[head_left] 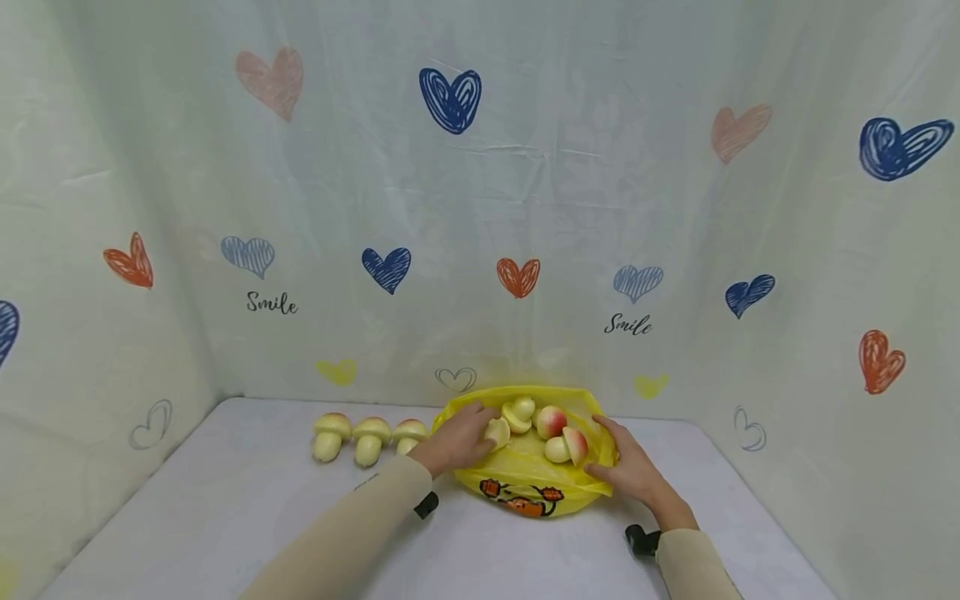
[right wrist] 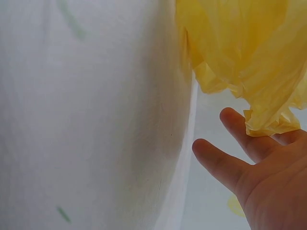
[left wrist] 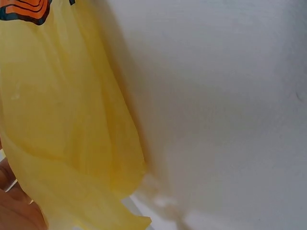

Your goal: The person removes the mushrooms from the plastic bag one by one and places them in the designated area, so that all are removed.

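– Seen from the head?
– Mushrooms (head_left: 551, 422) are held in a yellow bag (head_left: 517, 476) on the tabletop (head_left: 525, 554); whether one is pinched by the left hand (head_left: 456, 439) cannot be told
– Left wrist?
– The bag is shown
– Right wrist?
– It is touched by the right hand (right wrist: 268, 175), its fingers spread

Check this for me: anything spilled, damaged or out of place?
Nothing looks spilled or damaged. Cream, red-capped mushroom-shaped objects inside the yellow plastic bag point different ways, unlike the row of three outside.

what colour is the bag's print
The print is orange with dark outlines; the head view shows it best.
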Action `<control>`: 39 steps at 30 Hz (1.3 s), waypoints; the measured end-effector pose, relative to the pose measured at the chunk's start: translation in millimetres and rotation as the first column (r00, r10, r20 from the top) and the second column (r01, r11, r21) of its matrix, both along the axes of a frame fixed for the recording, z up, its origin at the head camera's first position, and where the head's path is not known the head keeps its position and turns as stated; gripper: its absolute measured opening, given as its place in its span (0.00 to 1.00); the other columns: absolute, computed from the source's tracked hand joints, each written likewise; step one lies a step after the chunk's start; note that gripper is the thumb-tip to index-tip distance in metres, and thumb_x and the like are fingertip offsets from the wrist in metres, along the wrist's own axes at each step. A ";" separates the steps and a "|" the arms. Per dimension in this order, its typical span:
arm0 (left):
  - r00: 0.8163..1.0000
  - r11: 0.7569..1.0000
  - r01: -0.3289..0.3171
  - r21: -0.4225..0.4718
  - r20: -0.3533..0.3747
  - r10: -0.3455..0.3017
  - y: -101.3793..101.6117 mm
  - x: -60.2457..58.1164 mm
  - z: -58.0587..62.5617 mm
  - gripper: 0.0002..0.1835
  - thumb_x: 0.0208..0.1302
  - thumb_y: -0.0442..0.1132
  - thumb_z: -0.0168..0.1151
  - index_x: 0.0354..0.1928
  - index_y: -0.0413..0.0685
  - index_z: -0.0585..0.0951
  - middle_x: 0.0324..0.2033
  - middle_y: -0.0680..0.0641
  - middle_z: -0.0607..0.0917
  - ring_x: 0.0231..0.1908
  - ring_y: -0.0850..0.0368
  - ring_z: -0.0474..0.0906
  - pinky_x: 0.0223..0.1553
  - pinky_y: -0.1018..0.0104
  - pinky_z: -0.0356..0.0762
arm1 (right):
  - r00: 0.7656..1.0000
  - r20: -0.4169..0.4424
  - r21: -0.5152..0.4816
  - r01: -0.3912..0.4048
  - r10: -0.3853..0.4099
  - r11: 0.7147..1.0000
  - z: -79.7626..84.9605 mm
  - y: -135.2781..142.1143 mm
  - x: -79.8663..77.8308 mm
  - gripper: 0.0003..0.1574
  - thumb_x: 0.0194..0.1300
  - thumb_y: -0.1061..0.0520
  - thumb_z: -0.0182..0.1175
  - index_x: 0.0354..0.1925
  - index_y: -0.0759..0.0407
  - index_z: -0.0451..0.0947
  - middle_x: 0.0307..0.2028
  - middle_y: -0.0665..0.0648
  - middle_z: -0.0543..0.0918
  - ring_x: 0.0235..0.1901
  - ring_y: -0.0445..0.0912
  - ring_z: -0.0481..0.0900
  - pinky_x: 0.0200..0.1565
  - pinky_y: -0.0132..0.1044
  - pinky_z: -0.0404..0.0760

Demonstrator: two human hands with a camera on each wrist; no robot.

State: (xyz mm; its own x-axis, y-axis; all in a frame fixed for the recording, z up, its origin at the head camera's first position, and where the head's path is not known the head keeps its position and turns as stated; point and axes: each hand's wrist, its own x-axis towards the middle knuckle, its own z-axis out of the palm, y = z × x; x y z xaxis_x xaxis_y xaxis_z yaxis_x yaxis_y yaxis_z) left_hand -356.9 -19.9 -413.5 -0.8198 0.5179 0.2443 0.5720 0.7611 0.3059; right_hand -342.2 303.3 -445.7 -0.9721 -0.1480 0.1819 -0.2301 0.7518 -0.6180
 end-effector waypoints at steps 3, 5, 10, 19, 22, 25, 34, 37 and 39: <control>1.000 1.000 -0.005 -0.009 0.001 0.005 1.4 -0.4 2.5 0.23 0.67 0.44 0.59 0.62 0.45 0.72 0.46 0.49 0.75 0.44 0.57 0.71 0.47 0.61 0.73 | 1.000 -0.001 -0.004 0.000 0.000 1.000 2.5 -0.7 -0.4 0.53 0.52 0.49 0.69 0.71 0.50 0.54 0.69 0.64 0.57 0.66 0.62 0.56 0.63 0.64 0.55; 1.000 1.000 -0.008 -0.013 0.001 0.008 2.2 0.0 3.4 0.23 0.66 0.43 0.60 0.61 0.45 0.72 0.46 0.49 0.75 0.45 0.56 0.71 0.48 0.61 0.73 | 1.000 0.003 -0.005 0.002 -0.002 1.000 2.9 -0.9 -0.5 0.53 0.52 0.49 0.69 0.71 0.50 0.54 0.69 0.64 0.56 0.66 0.62 0.56 0.63 0.64 0.55; 1.000 1.000 -0.016 -0.010 0.011 0.016 2.9 1.0 -2.3 0.24 0.62 0.38 0.64 0.61 0.46 0.72 0.44 0.49 0.75 0.44 0.57 0.71 0.48 0.62 0.73 | 1.000 0.013 -0.007 0.006 -0.006 1.000 -0.1 -0.4 1.5 0.53 0.52 0.48 0.69 0.71 0.50 0.54 0.69 0.64 0.56 0.67 0.62 0.56 0.63 0.64 0.55; 0.997 0.997 -0.026 0.066 0.069 0.022 3.1 -0.8 -9.3 0.30 0.58 0.35 0.67 0.63 0.54 0.72 0.48 0.47 0.66 0.41 0.56 0.68 0.36 0.67 0.73 | 1.000 0.015 -0.008 0.007 -0.007 1.000 -1.3 -0.7 2.8 0.54 0.52 0.49 0.70 0.71 0.50 0.55 0.69 0.64 0.56 0.66 0.63 0.56 0.63 0.64 0.55; 0.997 0.997 -0.022 0.073 0.074 0.017 3.4 -2.0 -9.8 0.31 0.56 0.35 0.69 0.62 0.56 0.72 0.55 0.43 0.65 0.47 0.53 0.69 0.41 0.64 0.75 | 1.000 0.003 -0.007 0.005 -0.005 1.000 -0.2 -0.9 2.5 0.53 0.51 0.49 0.70 0.71 0.51 0.55 0.69 0.65 0.57 0.66 0.63 0.56 0.63 0.64 0.55; 0.995 0.997 -0.025 0.079 0.100 0.017 4.2 -2.8 -10.5 0.31 0.55 0.36 0.71 0.62 0.58 0.72 0.58 0.42 0.64 0.49 0.51 0.70 0.44 0.61 0.76 | 1.000 -0.006 -0.004 0.000 0.000 1.000 0.6 -1.2 1.9 0.53 0.51 0.50 0.69 0.71 0.51 0.55 0.69 0.65 0.57 0.66 0.63 0.57 0.62 0.65 0.55; 0.991 0.997 -0.025 0.067 0.131 0.016 7.3 -5.9 -15.4 0.33 0.55 0.34 0.69 0.64 0.58 0.73 0.56 0.44 0.65 0.44 0.55 0.71 0.42 0.63 0.75 | 1.000 0.019 -0.020 0.002 -0.002 1.000 -0.6 -1.2 0.4 0.53 0.51 0.49 0.70 0.71 0.50 0.55 0.69 0.64 0.56 0.67 0.63 0.55 0.63 0.64 0.55; 0.990 0.997 -0.032 0.069 0.140 0.022 7.8 -7.4 -17.2 0.34 0.55 0.33 0.68 0.65 0.59 0.72 0.55 0.45 0.66 0.42 0.56 0.71 0.39 0.64 0.74 | 1.000 0.020 -0.020 0.003 -0.003 1.000 -1.2 -1.2 0.1 0.54 0.51 0.49 0.70 0.71 0.50 0.55 0.69 0.64 0.56 0.67 0.63 0.55 0.63 0.64 0.55; 0.989 0.997 -0.033 0.075 0.147 0.022 7.9 -8.1 -17.9 0.34 0.55 0.33 0.67 0.65 0.60 0.71 0.53 0.46 0.67 0.41 0.56 0.70 0.38 0.63 0.73 | 1.000 0.017 -0.017 0.002 -0.002 1.000 -1.4 -1.2 0.2 0.53 0.52 0.49 0.70 0.71 0.50 0.55 0.69 0.64 0.56 0.67 0.62 0.55 0.63 0.64 0.55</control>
State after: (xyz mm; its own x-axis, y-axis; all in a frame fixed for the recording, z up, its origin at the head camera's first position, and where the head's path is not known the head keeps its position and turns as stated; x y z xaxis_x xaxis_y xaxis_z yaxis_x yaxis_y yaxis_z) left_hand -365.0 -12.0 -431.3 -0.8633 0.4790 0.1589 0.4960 0.7471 0.4426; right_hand -342.0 302.1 -447.1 -0.9754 -0.1432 0.1675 -0.2178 0.7417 -0.6343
